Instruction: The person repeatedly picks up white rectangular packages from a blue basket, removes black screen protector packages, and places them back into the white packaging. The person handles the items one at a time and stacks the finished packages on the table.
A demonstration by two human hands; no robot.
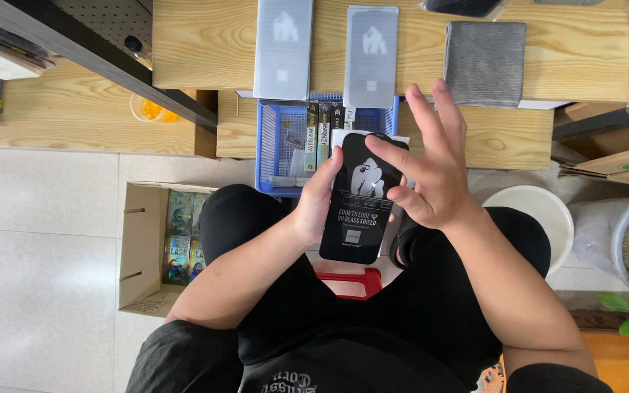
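Left hand point(316, 202) grips the black pack point(362, 198) by its edge, steadying it above the blue basket point(274, 149); right hand point(431, 171), fingers spread, touches its face.

black packet point(362, 196) hides left hand's point(317, 200) fingers.

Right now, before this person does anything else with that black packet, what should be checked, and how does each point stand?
1. Black flat packet is gripped firmly: ok, the left hand clasps its left edge.
2. Right hand is ready: ok, fingers spread, fingertips on the packet's upper right.
3. Packet is clear of the blue basket: ok, it is held above the lap.
4. Room on the wooden shelf: ok, bare wood lies left of the two grey packets.
5. Packet sealed or opened: cannot tell.
6. Cardboard box is within reach on the floor: ok, beside the left knee.
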